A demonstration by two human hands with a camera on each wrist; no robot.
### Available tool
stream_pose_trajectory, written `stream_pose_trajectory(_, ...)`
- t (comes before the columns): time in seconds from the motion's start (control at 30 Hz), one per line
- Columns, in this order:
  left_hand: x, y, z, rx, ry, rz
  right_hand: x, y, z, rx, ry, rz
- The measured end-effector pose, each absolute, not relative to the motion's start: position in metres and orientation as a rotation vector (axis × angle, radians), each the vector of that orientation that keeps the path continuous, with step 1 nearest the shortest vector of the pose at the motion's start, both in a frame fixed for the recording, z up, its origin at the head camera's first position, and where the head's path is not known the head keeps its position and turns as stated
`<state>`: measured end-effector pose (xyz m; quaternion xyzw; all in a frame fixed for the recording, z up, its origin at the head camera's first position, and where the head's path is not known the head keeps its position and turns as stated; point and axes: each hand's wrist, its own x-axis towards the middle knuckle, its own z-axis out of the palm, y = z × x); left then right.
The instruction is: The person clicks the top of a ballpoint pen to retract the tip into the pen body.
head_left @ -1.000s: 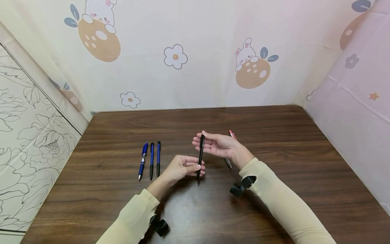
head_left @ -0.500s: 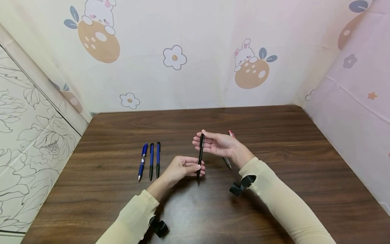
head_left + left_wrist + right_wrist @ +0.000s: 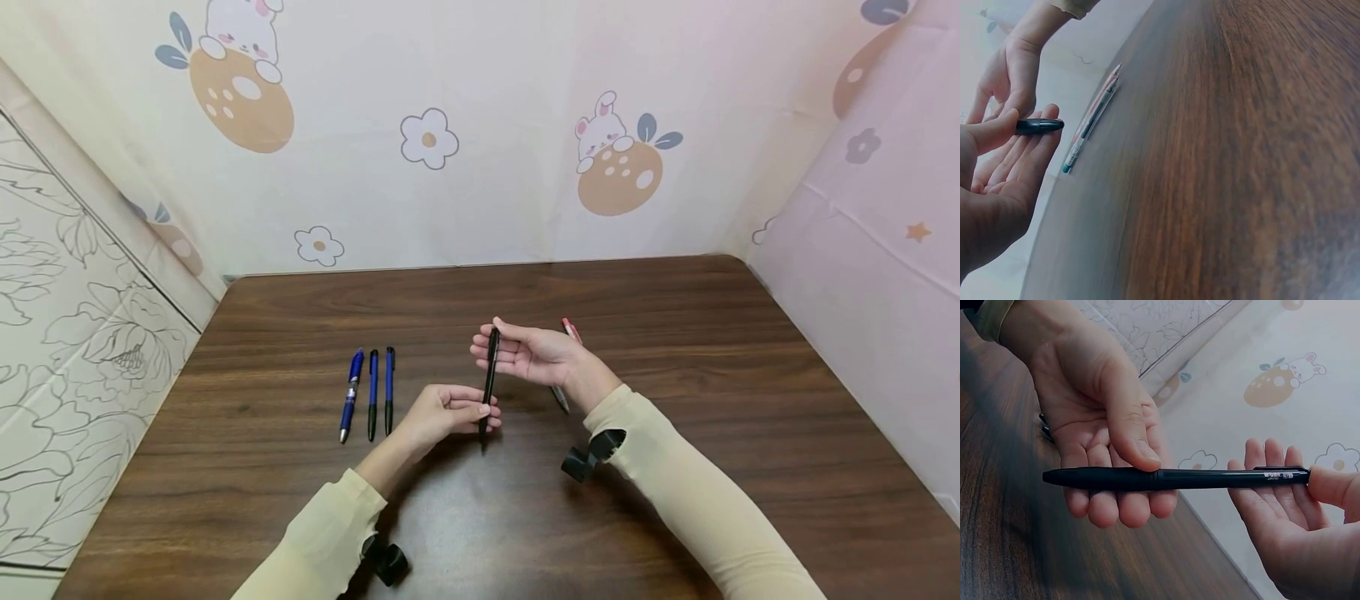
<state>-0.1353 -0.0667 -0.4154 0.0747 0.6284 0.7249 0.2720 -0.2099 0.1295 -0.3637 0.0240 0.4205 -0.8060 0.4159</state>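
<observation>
A black click pen (image 3: 490,367) is held above the table between both hands. My left hand (image 3: 450,411) pinches its dark grip section, thumb on top and fingers beneath, with the tip poking out past them. At the opposite, clip end, my right hand (image 3: 542,356) has its thumb against the button end and its fingers along the barrel. The right wrist view shows the pen (image 3: 1204,479) lying level across both hands, a small white label near the clip. Only the tip end of the pen (image 3: 1040,127) shows in the left wrist view.
Left on the brown wooden table (image 3: 247,500) lie a blue pen (image 3: 351,396) and two blue pens with black grips, one in the middle (image 3: 372,392). Partly behind the right hand lie a red pen (image 3: 572,330) and a clear-barrelled pen (image 3: 1088,125). A patterned curtain (image 3: 495,183) stands behind.
Both hands and the black pen have shifted very slightly left. Their hold on the pen looks the same, and the pens on the table stay put.
</observation>
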Motion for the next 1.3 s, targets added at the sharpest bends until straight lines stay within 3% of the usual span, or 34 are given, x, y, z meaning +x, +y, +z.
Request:
stream_pose_trajectory(0.5, -0.132, -0.068, -0.404, 0.124, 1.875, 1.934, -0.207, 0.123, -0.367, 0.087, 1.067, -2.021)
stream_pose_trajectory(0.97, -0.131, -0.080, -0.412, 0.016, 2.017, 1.914, -0.207, 0.124, -0.372, -0.064, 1.288, -1.948)
stream_pose_trajectory(1.3, -0.133, -0.096, -0.416, -0.154, 2.498, 1.601, -0.202, 0.134, -0.379, -0.006, 1.265, -1.973)
